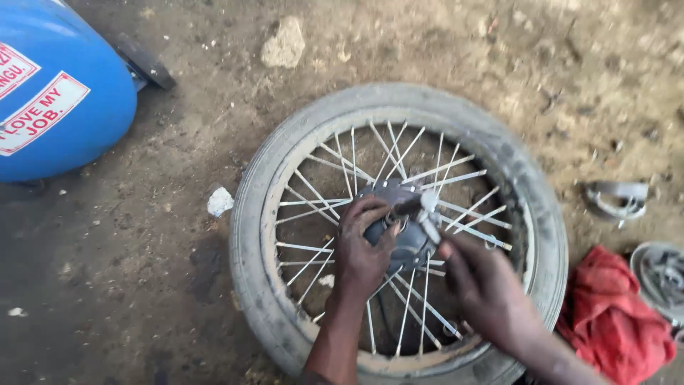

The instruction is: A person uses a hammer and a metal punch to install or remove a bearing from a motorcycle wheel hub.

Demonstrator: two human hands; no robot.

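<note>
A spoked wheel with a worn grey tyre (263, 178) lies flat on the dirt ground. Its dark metal hub (388, 194) sits in the middle, ringed by several shiny spokes. My left hand (362, 249) rests on the hub, its fingers curled around the hub's centre. My right hand (481, 285) grips a blurred metal tool (429, 216), whose end meets the hub's centre beside my left fingers.
A blue rounded body panel (57, 93) with stickers lies at the top left. A red rag (613, 317) lies right of the wheel, with grey metal parts (618, 198) and a round part (662, 278) near it. Stones (283, 44) and a white scrap (219, 202) dot the dirt.
</note>
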